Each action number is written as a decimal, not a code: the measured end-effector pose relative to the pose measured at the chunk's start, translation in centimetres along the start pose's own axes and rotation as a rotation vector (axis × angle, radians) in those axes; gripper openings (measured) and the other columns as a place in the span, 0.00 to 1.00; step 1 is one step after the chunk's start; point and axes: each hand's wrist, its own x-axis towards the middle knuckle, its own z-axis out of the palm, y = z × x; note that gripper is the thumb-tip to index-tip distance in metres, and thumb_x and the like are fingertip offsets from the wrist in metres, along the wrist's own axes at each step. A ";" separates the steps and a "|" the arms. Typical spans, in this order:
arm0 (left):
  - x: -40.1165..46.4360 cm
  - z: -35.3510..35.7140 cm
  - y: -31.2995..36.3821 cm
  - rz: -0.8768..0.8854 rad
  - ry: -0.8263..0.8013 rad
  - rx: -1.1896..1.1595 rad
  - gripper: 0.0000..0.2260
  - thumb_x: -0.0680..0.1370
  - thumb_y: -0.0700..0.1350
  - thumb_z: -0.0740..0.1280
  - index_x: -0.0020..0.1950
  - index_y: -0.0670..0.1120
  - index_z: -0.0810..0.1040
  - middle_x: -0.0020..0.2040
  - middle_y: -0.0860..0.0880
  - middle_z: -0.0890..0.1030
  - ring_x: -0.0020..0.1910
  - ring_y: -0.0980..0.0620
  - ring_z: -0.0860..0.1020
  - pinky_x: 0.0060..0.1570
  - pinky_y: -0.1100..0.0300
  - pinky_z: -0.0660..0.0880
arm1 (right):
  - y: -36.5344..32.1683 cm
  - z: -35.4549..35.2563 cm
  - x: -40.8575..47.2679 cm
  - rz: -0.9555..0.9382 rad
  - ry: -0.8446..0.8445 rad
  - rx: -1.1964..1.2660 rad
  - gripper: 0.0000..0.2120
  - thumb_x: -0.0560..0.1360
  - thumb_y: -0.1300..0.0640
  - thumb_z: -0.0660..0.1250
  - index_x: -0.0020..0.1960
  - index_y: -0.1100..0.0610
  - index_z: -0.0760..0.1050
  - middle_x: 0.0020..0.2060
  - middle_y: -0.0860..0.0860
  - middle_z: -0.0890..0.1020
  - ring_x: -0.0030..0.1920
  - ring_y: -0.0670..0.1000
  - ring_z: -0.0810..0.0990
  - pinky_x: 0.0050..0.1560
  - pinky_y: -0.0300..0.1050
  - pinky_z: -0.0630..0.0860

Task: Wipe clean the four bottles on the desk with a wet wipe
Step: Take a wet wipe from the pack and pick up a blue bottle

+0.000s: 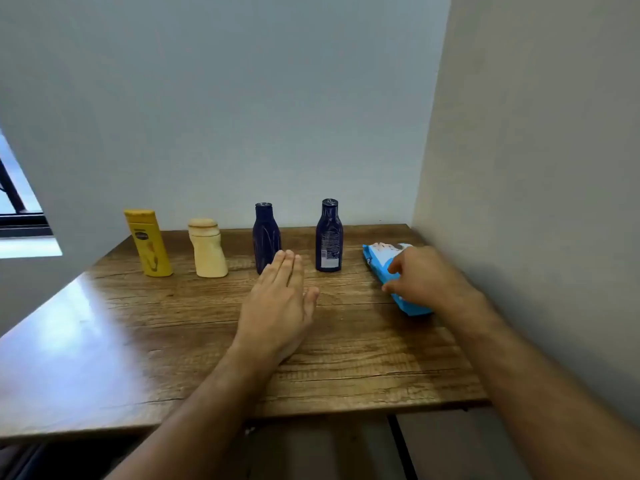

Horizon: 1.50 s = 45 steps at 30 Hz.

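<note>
Plain pale walls meet in a corner behind a wood-grain desk (173, 341), its brown top streaked with darker grain and glossy where window light falls on the left side. A slice of window (17, 209) with a dark frame shows at far left.

Four bottles stand upright in a row along the back of the desk, each well apart from its neighbour. From the left: one yellow bottle (149, 242), tall, flat-sided, with a matching yellow cap and a dark oval logo; one cream bottle (207, 249), shorter and squat, with a wide round cap and a waisted body; then two dark navy bottles of the same rounded-shoulder shape. The left navy bottle (266, 235) shows a plain glossy face, the right navy bottle (329, 235) a pale printed label panel low on its side. All look like smooth plastic.

One wet wipe pack (379, 259), soft blue film with white print, lies flat at the right end of the desk near the side wall.

Two bare hands are in view. The left hand (282, 299) is flat, fingers straight and together, holding nothing, its fingertips overlapping the base of the left navy bottle in this view. The right hand (420, 278) rests on the pack with fingers curled down onto it; its grip on the film looks loose, and whether it pinches anything cannot be told.
</note>
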 end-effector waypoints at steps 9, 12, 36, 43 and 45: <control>4.6 1.5 2.3 -0.088 0.029 -0.236 0.34 0.83 0.55 0.59 0.83 0.45 0.46 0.83 0.48 0.50 0.82 0.52 0.49 0.75 0.59 0.45 | 0.1 1.3 0.1 0.169 -0.048 -0.067 0.22 0.75 0.50 0.70 0.65 0.57 0.73 0.58 0.54 0.79 0.56 0.54 0.78 0.57 0.48 0.76; 6.5 2.4 3.1 -0.141 0.088 -0.328 0.37 0.82 0.54 0.62 0.83 0.45 0.46 0.83 0.47 0.50 0.82 0.51 0.48 0.74 0.59 0.44 | 0.2 0.9 1.1 0.198 -0.048 -0.052 0.22 0.75 0.55 0.70 0.68 0.57 0.73 0.62 0.56 0.78 0.59 0.56 0.78 0.59 0.50 0.76; 12.4 7.2 0.9 -0.270 0.071 -1.120 0.45 0.71 0.51 0.79 0.81 0.52 0.55 0.66 0.62 0.71 0.62 0.62 0.73 0.65 0.59 0.71 | -4.0 6.0 10.1 0.196 0.554 1.013 0.13 0.79 0.56 0.65 0.62 0.54 0.78 0.58 0.50 0.81 0.55 0.53 0.81 0.46 0.51 0.84; 12.3 6.9 1.2 -0.228 0.128 -1.108 0.22 0.77 0.47 0.73 0.70 0.53 0.73 0.59 0.55 0.82 0.57 0.58 0.80 0.60 0.52 0.79 | -3.7 6.0 9.5 0.197 0.489 1.283 0.12 0.79 0.59 0.64 0.62 0.56 0.78 0.56 0.51 0.80 0.51 0.51 0.82 0.40 0.44 0.84; 11.7 6.2 1.1 -0.244 0.150 -1.137 0.18 0.77 0.49 0.73 0.66 0.55 0.76 0.56 0.55 0.83 0.55 0.56 0.82 0.57 0.49 0.81 | -3.8 5.4 8.8 0.257 0.406 1.535 0.09 0.79 0.61 0.64 0.58 0.56 0.78 0.55 0.54 0.80 0.49 0.51 0.81 0.42 0.45 0.84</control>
